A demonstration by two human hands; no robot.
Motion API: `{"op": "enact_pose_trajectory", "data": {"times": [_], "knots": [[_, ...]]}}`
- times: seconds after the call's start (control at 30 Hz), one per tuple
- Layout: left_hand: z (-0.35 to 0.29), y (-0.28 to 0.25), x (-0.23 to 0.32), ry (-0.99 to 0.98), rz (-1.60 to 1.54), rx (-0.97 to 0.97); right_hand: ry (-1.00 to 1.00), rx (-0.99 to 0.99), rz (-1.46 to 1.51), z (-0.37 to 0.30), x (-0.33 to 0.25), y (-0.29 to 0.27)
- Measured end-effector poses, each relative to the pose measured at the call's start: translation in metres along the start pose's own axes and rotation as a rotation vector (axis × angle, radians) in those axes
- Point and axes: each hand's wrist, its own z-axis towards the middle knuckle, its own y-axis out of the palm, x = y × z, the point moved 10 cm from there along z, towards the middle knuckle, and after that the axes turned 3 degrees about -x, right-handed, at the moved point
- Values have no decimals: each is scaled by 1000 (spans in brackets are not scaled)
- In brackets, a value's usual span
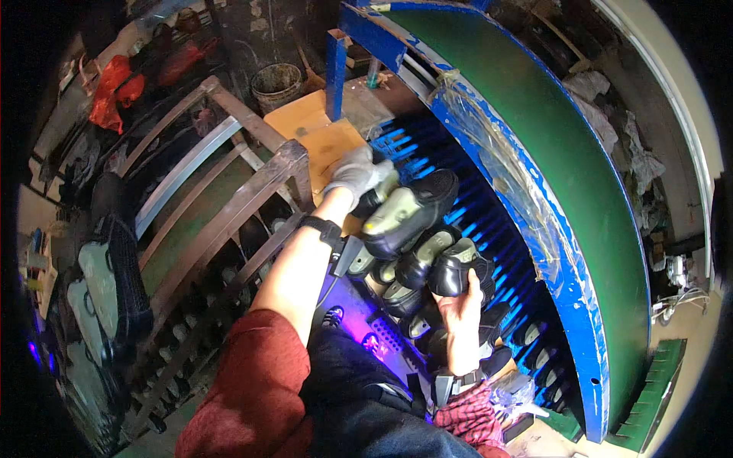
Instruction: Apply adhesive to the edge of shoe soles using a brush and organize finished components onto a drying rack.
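My left hand, in a pale work glove, reaches forward with its fingers curled over a dark shoe with a light lining; the glove partly hides that shoe. Just right of it lies a large black shoe with a pale insole, slightly blurred. Nearer to me, my bare right hand is closed on a shiny black shoe, thumb along its side and fingers underneath. Beside that one are more black shoes, crowded together with their openings showing.
A bed of rollers lit blue runs beneath the shoes. Along the right stands a blue frame with a green panel. On the left is a metal rack with shoes around it. Ahead lie cardboard and a bucket.
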Motion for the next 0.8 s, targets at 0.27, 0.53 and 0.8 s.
{"op": "enact_pose_trajectory", "data": {"times": [0.27,0.53,0.8], "knots": [[5,7,-80,-12,-146,383,-156,223,-700,-21,-37,-48],[-241,-28,29,676,599,636,-672,-70,-2070,-59,-36,36],[-338,-132,-174,-330,537,793,-1071,-410,-1500,-188,-9,1]]}}
